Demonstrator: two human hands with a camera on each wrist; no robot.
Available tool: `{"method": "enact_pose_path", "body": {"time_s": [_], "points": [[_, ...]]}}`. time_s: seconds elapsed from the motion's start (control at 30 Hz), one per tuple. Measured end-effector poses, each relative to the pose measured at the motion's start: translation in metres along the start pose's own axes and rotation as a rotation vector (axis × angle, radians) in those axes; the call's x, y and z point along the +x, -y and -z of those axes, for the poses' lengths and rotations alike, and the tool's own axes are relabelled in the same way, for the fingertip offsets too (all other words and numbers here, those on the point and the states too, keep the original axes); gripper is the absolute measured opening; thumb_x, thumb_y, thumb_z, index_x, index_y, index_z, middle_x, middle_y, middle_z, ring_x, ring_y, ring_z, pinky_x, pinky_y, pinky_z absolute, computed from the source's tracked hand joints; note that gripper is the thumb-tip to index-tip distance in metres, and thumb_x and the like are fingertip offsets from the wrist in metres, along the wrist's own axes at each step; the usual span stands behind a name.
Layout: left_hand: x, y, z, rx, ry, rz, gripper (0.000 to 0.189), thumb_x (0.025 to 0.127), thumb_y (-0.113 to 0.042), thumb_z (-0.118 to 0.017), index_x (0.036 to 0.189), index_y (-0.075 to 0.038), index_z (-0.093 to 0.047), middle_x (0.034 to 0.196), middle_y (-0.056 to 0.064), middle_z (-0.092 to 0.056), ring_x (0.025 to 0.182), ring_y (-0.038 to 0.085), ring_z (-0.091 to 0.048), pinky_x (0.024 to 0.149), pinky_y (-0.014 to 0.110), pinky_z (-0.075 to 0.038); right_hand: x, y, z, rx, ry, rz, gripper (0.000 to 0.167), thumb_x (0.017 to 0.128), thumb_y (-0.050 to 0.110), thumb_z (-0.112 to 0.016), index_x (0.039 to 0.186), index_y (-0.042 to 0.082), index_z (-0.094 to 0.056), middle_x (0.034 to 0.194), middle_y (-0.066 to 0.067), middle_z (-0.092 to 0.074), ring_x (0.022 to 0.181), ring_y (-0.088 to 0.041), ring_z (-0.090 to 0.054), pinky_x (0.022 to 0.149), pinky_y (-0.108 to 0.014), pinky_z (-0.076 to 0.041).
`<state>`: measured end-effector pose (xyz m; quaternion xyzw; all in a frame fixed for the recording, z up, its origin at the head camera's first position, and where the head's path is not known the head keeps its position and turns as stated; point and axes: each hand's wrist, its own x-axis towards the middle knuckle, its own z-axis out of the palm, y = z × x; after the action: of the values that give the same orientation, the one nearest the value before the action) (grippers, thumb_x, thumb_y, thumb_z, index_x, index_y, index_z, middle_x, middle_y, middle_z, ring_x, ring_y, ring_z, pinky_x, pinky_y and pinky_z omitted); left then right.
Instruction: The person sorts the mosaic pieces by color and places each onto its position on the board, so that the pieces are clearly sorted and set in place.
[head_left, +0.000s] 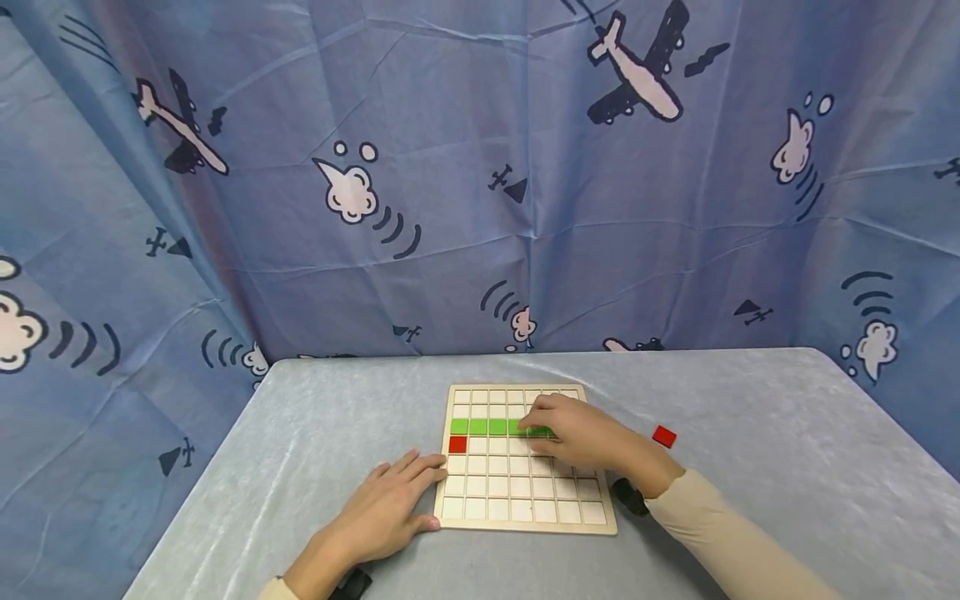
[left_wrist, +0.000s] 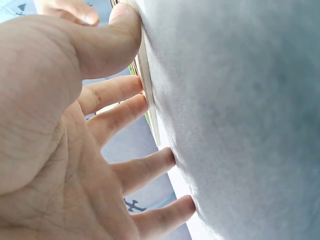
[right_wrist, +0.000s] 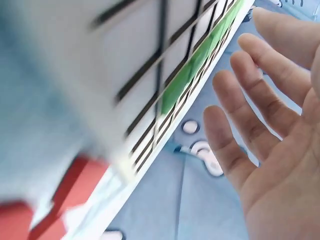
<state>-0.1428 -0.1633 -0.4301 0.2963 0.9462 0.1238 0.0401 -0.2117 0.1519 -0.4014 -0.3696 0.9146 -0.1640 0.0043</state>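
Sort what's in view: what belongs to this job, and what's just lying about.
Part of the job:
grid board
green tiles in it
red tile in it
loose red tile, probably
left hand and right hand

Just surroundings:
grey table
patterned curtain

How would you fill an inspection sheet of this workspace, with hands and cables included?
Surface: pale grey table.
Job's things: wooden grid board; green tiles in its third row from the far edge; red tile in the fourth row's left cell.
Clutter: loose red tile right of the board; blurred right wrist view suggests more.
Hands: left hand touches the board's left edge; right hand over the green row's right part, holding nothing visible.
Cables: nothing seen.
Surroundings: blue curtain with airplane and cloud print behind the table.
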Motion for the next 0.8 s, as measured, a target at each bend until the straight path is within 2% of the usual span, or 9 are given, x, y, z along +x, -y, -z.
{"method": "enact_pose_path", "body": {"time_s": [0.2,0.33,0.43,0.8], "points": [[0.000,0.001,-0.001,-0.004,0.008,0.006,0.060,0.089,-0.041,-0.071,0.141,-0.018,-0.053,0.154,-0.003,-0.045,0.143,0.039,-0.041,0.104,0.067,-0.040,-0.028,-0.018,0.012,-0.005,0.004,-0.039,0.028,0.093,0.025,-0.070,0.120,0.015,-0.071,0.111,0.001,-0.063,0.089,-0.010,-0.058,0.076,-0.029,-0.050],[0.000,0.001,-0.001,0.000,0.002,0.005,0.059,0.089,-0.042,-0.070,0.141,-0.018,-0.054,0.154,-0.002,-0.045,0.143,0.039,-0.041,0.104,0.067,-0.040,-0.045,-0.030,0.020,-0.033,-0.007,-0.091,0.029,0.093,0.027,-0.070,0.121,0.018,-0.070,0.113,0.003,-0.063,0.091,-0.010,-0.060,0.080,-0.034,-0.052],[0.000,0.002,-0.001,0.002,-0.007,-0.003,0.059,0.089,-0.041,-0.071,0.140,-0.017,-0.054,0.153,-0.002,-0.046,0.142,0.040,-0.042,0.104,0.066,-0.040,-0.057,-0.040,0.023,-0.058,-0.025,-0.099,0.028,0.093,0.028,-0.070,0.120,0.019,-0.070,0.111,0.005,-0.063,0.096,-0.011,-0.061,0.083,-0.037,-0.053],[0.000,0.002,0.000,-0.007,0.008,-0.005,0.060,0.089,-0.042,-0.069,0.141,-0.017,-0.053,0.154,-0.002,-0.045,0.143,0.040,-0.041,0.104,0.067,-0.040,-0.098,-0.071,0.025,-0.080,-0.045,-0.159,0.024,0.090,0.027,-0.073,0.114,0.023,-0.071,0.101,0.011,-0.060,0.083,-0.001,-0.050,0.069,-0.022,-0.046]]}}
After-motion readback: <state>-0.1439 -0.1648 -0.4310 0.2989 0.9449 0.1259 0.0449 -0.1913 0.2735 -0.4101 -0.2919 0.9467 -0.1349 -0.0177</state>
